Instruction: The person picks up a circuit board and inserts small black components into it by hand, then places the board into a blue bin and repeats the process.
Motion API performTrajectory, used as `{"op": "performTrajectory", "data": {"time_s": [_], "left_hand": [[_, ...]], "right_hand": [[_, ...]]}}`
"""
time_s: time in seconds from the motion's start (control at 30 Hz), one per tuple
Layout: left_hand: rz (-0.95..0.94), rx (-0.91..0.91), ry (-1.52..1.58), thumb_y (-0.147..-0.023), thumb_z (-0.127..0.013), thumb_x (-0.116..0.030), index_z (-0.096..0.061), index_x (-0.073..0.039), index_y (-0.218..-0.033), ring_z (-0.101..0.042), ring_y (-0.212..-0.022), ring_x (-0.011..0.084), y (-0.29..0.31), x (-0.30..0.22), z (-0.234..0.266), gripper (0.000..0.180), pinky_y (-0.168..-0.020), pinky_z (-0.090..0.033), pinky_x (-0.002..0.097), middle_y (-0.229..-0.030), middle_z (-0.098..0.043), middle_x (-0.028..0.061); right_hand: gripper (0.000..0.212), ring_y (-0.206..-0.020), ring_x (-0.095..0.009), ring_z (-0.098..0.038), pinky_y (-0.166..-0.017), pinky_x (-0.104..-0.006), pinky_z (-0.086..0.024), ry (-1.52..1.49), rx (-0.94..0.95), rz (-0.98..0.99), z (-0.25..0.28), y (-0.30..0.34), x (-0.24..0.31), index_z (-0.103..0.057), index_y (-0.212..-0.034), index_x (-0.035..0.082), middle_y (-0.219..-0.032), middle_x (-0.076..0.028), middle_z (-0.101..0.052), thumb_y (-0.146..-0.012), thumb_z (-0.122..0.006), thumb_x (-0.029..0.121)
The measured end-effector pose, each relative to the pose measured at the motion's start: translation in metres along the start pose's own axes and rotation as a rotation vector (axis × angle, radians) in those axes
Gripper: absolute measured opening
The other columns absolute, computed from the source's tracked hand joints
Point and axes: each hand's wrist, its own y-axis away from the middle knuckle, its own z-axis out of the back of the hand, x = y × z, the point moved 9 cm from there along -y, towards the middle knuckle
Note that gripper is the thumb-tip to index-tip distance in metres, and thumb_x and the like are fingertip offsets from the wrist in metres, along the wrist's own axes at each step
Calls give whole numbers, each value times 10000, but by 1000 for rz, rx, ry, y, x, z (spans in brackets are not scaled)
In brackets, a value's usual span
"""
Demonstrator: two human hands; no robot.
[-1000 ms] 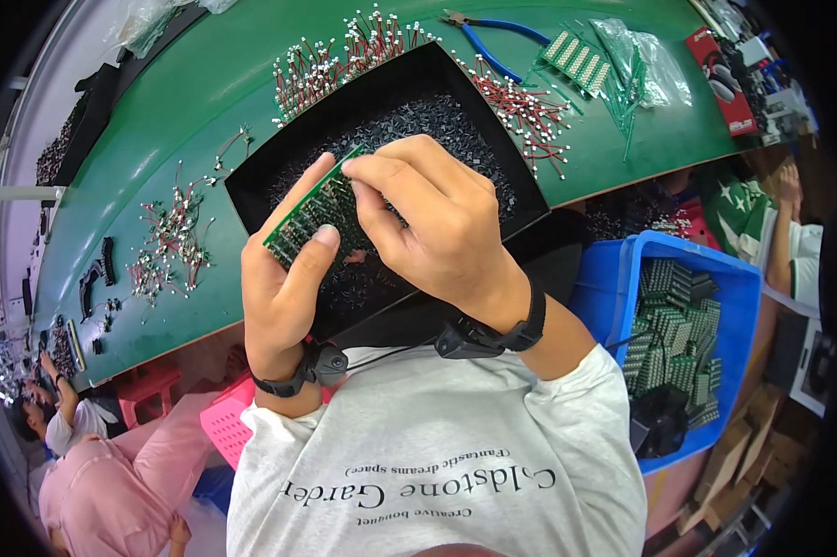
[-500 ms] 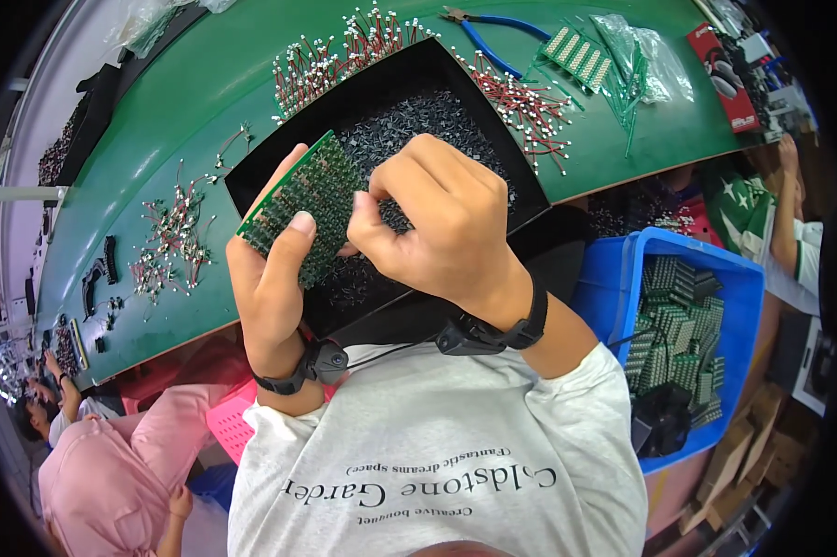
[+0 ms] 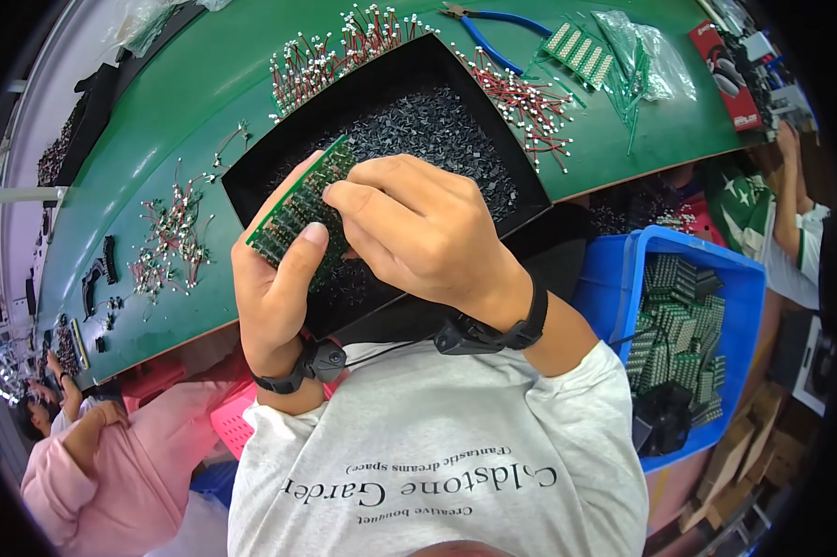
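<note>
My left hand (image 3: 274,292) grips a green circuit board (image 3: 293,209), held tilted, with its thumb across the face and its fingers behind. Rows of small parts cover the board. My right hand (image 3: 432,232) is closed, with thumb and forefinger pinched against the board's upper right part. Whatever sits between those fingertips is hidden. Both hands are over a black tray (image 3: 494,121), which holds a heap of small dark pieces (image 3: 418,125).
Red-wired connectors (image 3: 520,107) lie around the tray, more (image 3: 172,232) to the left. Blue-handled cutters (image 3: 488,42) and another green board (image 3: 576,56) are behind. A blue bin (image 3: 613,278) of boards stands right. A person in pink (image 3: 112,455) sits at left.
My right hand has shifted left and up onto the board, its fingertips now meeting the board's face. The board has tipped slightly in my left hand. The person in pink has moved an arm.
</note>
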Motion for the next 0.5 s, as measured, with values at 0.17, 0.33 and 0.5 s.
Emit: {"op": "performTrajectory", "data": {"time_s": [0.17, 0.33, 0.5], "left_hand": [[-19, 5, -42, -913, -535, -33, -486, 91, -1383, -599, -1095, 172, -1, -3, 1, 489, -957, -473, 305, -1260, -619, 158], [-28, 4, -99, -899, -534, -8, -503, 89, -1373, -597, -1106, 169, -2, -1, 0, 485, -987, -446, 297, -1238, -633, 152], [48, -30, -64, -904, -538, -4, -514, 90, -1361, -611, -1082, 171, -3, -1, -2, 467, -982, -452, 296, -1199, -654, 143]], "right_hand": [[268, -682, -220, -654, -568, -303, -547, 38, 30, -6, 1, -2, 1, -676, -916, 26, -834, -69, -641, -667, -766, -17], [257, -663, -220, -649, -558, -302, -545, 15, 18, -17, -2, -2, 0, -651, -878, 18, -810, -78, -628, -647, -747, -40], [238, -627, -221, -629, -544, -302, -538, -11, -17, -38, 1, -3, 0, -615, -831, 15, -771, -85, -605, -628, -707, -71]]}}
